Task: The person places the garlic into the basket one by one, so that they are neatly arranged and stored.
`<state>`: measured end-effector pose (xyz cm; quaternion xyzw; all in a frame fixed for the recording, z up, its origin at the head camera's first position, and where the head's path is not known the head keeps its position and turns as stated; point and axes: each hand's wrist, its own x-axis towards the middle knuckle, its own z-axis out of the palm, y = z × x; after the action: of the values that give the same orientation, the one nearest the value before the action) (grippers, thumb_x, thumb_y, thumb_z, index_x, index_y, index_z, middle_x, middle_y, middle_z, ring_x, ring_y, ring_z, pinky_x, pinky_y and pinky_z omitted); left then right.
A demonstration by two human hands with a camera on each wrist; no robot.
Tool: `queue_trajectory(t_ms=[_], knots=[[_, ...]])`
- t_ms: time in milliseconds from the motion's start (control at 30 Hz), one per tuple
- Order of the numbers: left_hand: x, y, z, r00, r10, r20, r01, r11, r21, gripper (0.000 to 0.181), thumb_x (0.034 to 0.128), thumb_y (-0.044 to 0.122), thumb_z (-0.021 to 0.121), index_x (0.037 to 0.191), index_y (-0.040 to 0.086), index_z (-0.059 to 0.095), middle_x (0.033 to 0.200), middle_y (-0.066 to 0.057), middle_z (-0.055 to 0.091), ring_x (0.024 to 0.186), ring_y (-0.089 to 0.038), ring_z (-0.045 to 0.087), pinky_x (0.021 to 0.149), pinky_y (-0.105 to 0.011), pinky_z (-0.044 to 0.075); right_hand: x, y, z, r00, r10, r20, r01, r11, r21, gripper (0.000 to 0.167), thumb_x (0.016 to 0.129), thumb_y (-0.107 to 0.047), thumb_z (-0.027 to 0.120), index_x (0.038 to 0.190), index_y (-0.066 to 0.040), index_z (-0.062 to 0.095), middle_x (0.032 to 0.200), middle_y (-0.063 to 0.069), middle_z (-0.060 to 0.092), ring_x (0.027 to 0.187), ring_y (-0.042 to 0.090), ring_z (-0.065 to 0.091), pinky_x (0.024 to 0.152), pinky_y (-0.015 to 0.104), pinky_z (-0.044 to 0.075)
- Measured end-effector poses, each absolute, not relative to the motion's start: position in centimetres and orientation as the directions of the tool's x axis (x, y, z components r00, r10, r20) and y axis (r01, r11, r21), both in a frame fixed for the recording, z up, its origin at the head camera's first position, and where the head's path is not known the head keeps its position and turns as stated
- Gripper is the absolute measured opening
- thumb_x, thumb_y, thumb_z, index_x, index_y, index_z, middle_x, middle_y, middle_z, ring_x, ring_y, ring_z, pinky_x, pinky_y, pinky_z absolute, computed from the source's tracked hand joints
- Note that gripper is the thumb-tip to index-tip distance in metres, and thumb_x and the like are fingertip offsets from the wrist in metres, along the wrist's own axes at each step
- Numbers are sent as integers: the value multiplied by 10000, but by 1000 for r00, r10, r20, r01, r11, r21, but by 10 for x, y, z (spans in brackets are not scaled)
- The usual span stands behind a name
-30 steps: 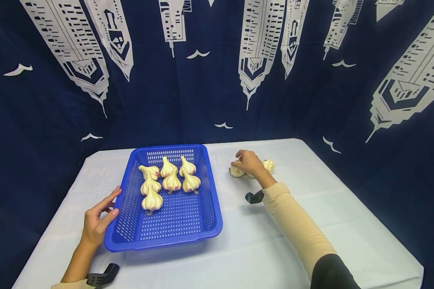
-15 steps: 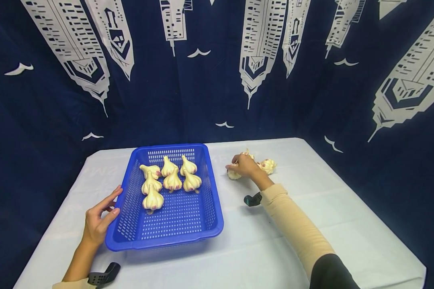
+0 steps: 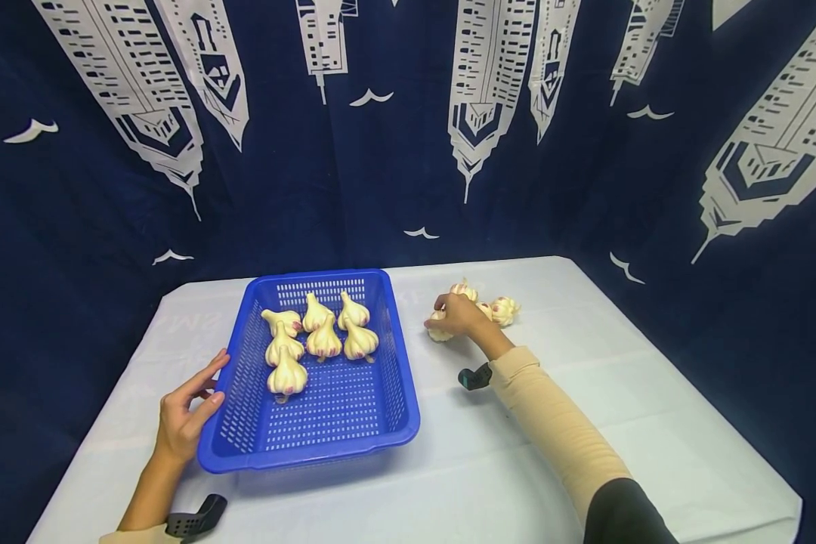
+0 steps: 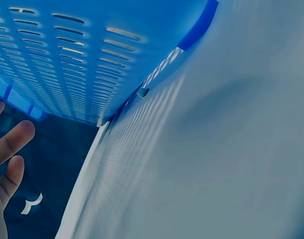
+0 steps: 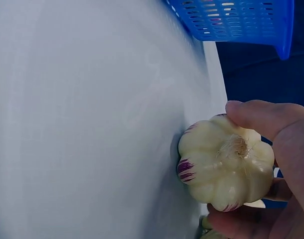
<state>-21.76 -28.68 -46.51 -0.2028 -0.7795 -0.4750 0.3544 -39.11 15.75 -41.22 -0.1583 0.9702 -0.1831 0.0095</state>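
Soft shadow (image 3: pixel 299 482) falls below the basket (image 3: pixel 313 453); the wrist views look dim and bluish.

Garlic bulbs (image 3: pixel 324 345) number 11 vis, viz 7 pcs in bskt (image 3: pixel 313 452), 3 on tbl (image 3: pixel 585 385), 1 in R hand (image 3: pixel 459 315); bskts, qty 1; tbls, qty 1; L hand (image 3: pixel 179 421) + R hand, qty 2; blk wrist units (image 3: pixel 200 517), qty 2.

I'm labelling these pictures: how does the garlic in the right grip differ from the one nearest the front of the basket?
The held garlic is pinched by the right grip, outside the basket; the front garlic lies inside it, untouched. In the head view, the right grip partly covers the held garlic, while the front garlic shows almost whole. Both are pale bulbs with purplish marks.
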Motion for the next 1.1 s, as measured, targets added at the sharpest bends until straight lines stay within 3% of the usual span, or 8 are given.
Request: queue_trajectory(t_ms=[267, 533, 833, 967, 1100], knots=[[-217, -286, -465, -670, -26, 742, 649, 465, 602, 469, 787, -34, 538, 1244, -95, 626, 1343, 19, 591, 808, 25, 586, 687, -163, 395, -390, 158, -413, -944, -325, 45, -320, 881, -348, 453, 833, -291, 737, 1120, 49, 653, 965, 164, 696, 864, 247, 617, 813, 371, 505], [-217, -286, -465, -667, -21, 744, 653, 464, 599, 472, 787, -33, 540, 1248, -91, 626, 1345, 9, 591, 809, 22, 585, 688, -164, 394, -393, 159, -418, -930, -312, 196, -366, 840, -402, 500, 740, -211, 734, 1159, 44, 639, 1056, 205, 676, 944, 312, 633, 856, 410, 501], [-217, -287, -466, -672, -31, 740, 645, 466, 605, 469, 792, -27, 541, 1248, -90, 627, 1349, 20, 587, 815, 24, 586, 691, -163, 391, -391, 158, -416, -914, -302, 271, -400, 783, -476, 783, 724, -201, 739, 1432, 0, 472, 1180, 222, 670, 1051, 355, 637, 928, 447, 476], [-217, -287, -467, -667, -26, 744, 652, 462, 601, 469, 787, -34, 540, 1243, -98, 626, 1345, 12, 591, 807, 22, 584, 686, -164, 391, -389, 157, -416, -910, -287, 300, -405, 772, -490, 776, 718, -208, 752, 1421, -17, 486, 1210, 200, 664, 1094, 357, 620, 952, 450, 460], [-218, -287, -466, -662, -21, 749, 658, 461, 595, 469, 783, -40, 538, 1239, -104, 625, 1341, -2, 594, 802, 20, 583, 683, -162, 393, -387, 156, -415, -896, -263, 357, -422, 757, -500, 713, 718, -227, 764, 1361, -13, 542, 1176, 186, 677, 1034, 324, 637, 904, 437, 481]])
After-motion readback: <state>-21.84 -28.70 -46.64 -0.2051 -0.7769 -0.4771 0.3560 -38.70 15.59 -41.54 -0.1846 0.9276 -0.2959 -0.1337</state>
